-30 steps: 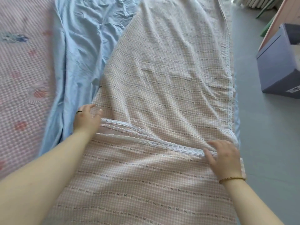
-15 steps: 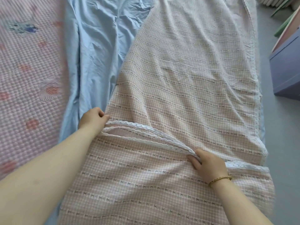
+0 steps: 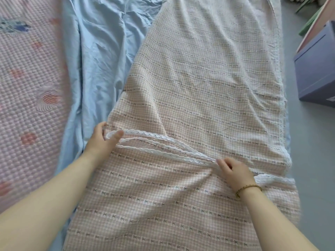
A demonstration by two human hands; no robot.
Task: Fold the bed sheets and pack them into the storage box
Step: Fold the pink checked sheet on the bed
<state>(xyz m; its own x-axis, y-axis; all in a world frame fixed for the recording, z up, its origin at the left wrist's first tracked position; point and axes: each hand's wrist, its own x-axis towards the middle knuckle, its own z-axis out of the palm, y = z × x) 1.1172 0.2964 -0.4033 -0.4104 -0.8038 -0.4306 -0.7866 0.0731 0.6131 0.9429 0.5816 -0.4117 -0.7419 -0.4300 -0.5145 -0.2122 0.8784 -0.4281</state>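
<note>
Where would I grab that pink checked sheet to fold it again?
Probably the stacked lace edge of the pink checked sheet, hands wide apart, coming from the near side. Its layers lie loose and raised there, where the left hand and right hand grip them.

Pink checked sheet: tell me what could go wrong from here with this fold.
1. The lace edge fans into separate layers between the left hand and right hand; a pull may catch only some, leaving the fold uneven.
2. The blue sheet lies against the left side of the pink checked sheet and could get dragged along.
3. The sheet's right side sits at the bed's edge above the floor, so it might slide off.
</note>
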